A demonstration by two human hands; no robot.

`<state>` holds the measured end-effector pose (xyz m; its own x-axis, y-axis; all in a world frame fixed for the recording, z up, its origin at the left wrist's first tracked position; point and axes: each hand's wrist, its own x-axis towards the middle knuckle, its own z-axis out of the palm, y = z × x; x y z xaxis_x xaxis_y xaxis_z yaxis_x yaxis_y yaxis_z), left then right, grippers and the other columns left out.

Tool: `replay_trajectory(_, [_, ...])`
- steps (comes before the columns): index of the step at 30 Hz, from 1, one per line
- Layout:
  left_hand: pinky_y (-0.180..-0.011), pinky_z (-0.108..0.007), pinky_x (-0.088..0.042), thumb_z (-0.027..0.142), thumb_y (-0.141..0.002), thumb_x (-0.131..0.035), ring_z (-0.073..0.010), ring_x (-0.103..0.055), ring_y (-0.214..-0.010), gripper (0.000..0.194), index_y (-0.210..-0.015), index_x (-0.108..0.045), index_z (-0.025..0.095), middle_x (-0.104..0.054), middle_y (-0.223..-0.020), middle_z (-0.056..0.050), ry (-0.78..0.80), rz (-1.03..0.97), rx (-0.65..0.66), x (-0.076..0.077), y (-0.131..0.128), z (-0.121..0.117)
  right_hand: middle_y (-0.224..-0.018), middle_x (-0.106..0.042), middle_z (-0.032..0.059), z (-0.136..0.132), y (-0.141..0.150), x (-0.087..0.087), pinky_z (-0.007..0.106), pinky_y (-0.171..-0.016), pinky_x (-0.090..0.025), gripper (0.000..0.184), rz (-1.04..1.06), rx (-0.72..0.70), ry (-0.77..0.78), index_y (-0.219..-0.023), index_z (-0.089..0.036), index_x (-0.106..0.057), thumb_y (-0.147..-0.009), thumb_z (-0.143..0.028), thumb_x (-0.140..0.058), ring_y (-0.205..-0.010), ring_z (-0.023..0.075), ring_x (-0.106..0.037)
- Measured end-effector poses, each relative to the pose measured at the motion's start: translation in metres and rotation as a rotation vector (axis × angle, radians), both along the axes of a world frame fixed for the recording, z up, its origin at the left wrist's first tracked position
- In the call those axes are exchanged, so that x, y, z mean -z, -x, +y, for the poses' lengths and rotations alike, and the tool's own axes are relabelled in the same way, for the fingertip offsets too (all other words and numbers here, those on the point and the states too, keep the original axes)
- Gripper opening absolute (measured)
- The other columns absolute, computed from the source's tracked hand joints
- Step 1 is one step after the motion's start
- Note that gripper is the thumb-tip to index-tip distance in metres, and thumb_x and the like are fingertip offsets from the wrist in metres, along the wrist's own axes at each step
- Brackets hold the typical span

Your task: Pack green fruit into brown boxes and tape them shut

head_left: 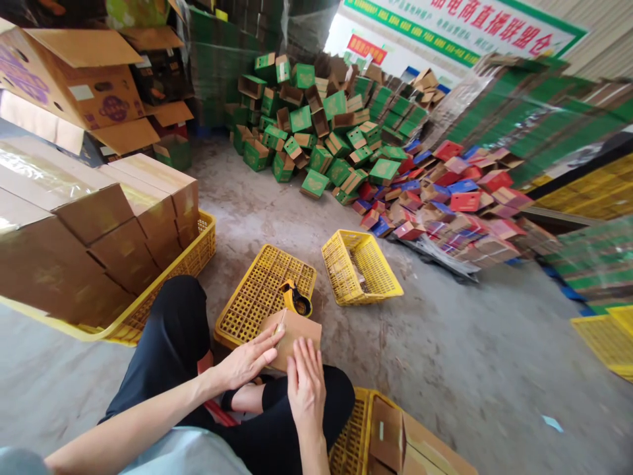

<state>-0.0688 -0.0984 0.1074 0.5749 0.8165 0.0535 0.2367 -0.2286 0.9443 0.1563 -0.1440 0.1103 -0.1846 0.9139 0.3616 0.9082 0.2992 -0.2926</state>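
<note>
A grey, stained concrete floor [455, 369] spreads through the warehouse, with film-wrapped green stacks [519, 128] at the right and a green-bordered banner [465, 26] high on the back. Loose green boxes [315, 183] are heaped across the middle, meeting a pile of red and blue boxes [465, 201]. At the left, a long yellow crate [210, 241] holds taped brown cartons [123, 254]. Nearer the centre stand a flat-topped, perforated yellow crate [254, 284] and a smaller yellow basket [383, 267]. Before the seated person's knees, a small cardboard carton [304, 328] overlaps the perforated crate's near corner. The right hand [307, 382] lays straight, close-set fingers on it; the left hand's [250, 359] fingers, slightly spread, rest along its left side. A yellow-and-black tape dispenser [297, 299] sits just beyond.
</note>
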Motion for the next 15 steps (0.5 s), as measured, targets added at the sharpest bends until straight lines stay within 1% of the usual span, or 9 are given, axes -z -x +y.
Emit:
replay_trajectory(1, [-0.131, -0.04, -0.024, 0.053, -0.112, -0.03, -0.0238, -0.023, -0.159, 0.059, -0.166, -0.028, 0.031, -0.024, -0.173, 0.001, -0.033, 0.039, -0.02, 0.001, -0.001, -0.001, -0.152, -0.058, 0.011, -0.001, -0.005, 0.002, 0.05, -0.121, -0.042, 0.048, 0.034, 0.086, 0.003, -0.151, -0.018, -0.055, -0.108, -0.037, -0.045, -0.145, 0.0284, -0.05])
replay_trajectory(3, [-0.13, -0.041, -0.026, 0.052, -0.112, -0.033, -0.0247, -0.024, -0.159, 0.058, -0.166, -0.026, 0.034, -0.018, -0.174, 0.001, -0.141, 0.111, -0.067, 0.003, -0.004, -0.002, -0.157, -0.051, 0.0135, -0.002, -0.012, 0.006, 0.044, -0.117, -0.048, 0.054, 0.125, 0.242, 0.035, -0.151, -0.016, -0.055, -0.109, -0.046, -0.041, -0.144, 0.0291, -0.053])
replay_trajectory(5, [-0.13, -0.045, -0.027, 0.05, -0.111, -0.037, -0.0265, -0.019, -0.16, 0.06, -0.167, -0.021, 0.035, -0.011, -0.175, 0.0, -0.297, 0.165, -0.109, 0.006, -0.008, -0.002, -0.16, -0.047, 0.0149, 0.001, -0.015, 0.007, 0.039, -0.113, -0.05, 0.06, 0.209, 0.314, 0.078, -0.151, -0.015, -0.056, -0.108, -0.053, -0.038, -0.141, 0.0286, -0.056])
replay_trajectory(7, [-0.13, -0.048, -0.029, 0.049, -0.11, -0.04, -0.0289, -0.014, -0.161, 0.063, -0.168, -0.02, 0.032, -0.004, -0.176, -0.003, -0.439, 0.212, -0.141, 0.007, -0.014, -0.001, -0.16, -0.047, 0.0156, 0.007, -0.014, 0.008, 0.039, -0.114, -0.049, 0.064, 0.254, 0.324, 0.104, -0.152, -0.014, -0.054, -0.107, -0.057, -0.038, -0.141, 0.0284, -0.056])
replay_trajectory(9, [-0.128, -0.051, -0.032, 0.05, -0.11, -0.043, -0.0317, -0.012, -0.161, 0.063, -0.167, -0.024, 0.028, 0.0, -0.176, -0.006, -0.521, 0.255, -0.174, 0.007, -0.02, 0.003, -0.16, -0.048, 0.0156, 0.013, -0.011, 0.008, 0.041, -0.116, -0.047, 0.067, 0.259, 0.314, 0.121, -0.154, -0.014, -0.051, -0.106, -0.059, -0.038, -0.143, 0.0289, -0.053])
replay_trajectory(12, [-0.125, -0.056, -0.036, 0.052, -0.108, -0.046, -0.0356, -0.012, -0.161, 0.062, -0.164, -0.032, 0.027, -0.002, -0.176, -0.007, -0.571, 0.29, -0.211, 0.008, -0.03, 0.009, -0.164, -0.042, 0.0151, 0.018, -0.01, 0.011, 0.044, -0.118, -0.044, 0.069, 0.245, 0.297, 0.148, -0.158, -0.016, -0.045, -0.106, -0.061, -0.037, -0.147, 0.0296, -0.048])
replay_trajectory(15, [-0.124, -0.058, -0.037, 0.053, -0.108, -0.046, -0.0371, -0.014, -0.16, 0.065, -0.165, -0.03, 0.027, 0.0, -0.176, -0.008, -0.579, 0.291, -0.187, 0.011, -0.036, 0.01, -0.166, -0.039, 0.015, 0.016, -0.009, 0.016, 0.049, -0.119, -0.043, 0.067, 0.236, 0.299, 0.166, -0.16, -0.02, -0.043, -0.107, -0.059, -0.033, -0.149, 0.0313, -0.044])
